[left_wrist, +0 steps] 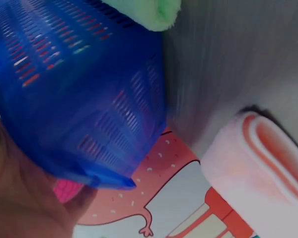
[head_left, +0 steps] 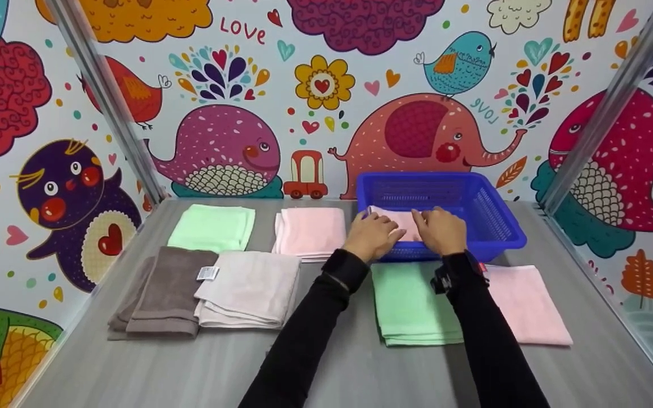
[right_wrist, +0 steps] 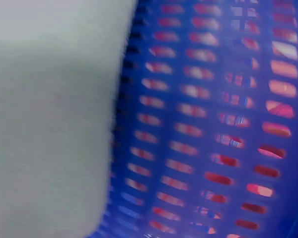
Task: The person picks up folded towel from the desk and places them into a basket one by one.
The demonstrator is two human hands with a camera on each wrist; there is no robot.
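A folded pink towel lies inside the blue plastic basket, at its left side, between my two hands. My left hand reaches over the front left rim and holds the towel's left part, fingers bent and thumb pointing right. From the other side, my right hand grips the towel near its right edge, thumb toward the left hand. Much of the towel is hidden by both hands. In the left wrist view, part of the left hand shows by the basket's rim.
In front of the basket lie a folded green towel and a pink one. To the left are another green towel, another pink towel, a grey-brown towel and a whitish towel. Patterned walls enclose the grey table.
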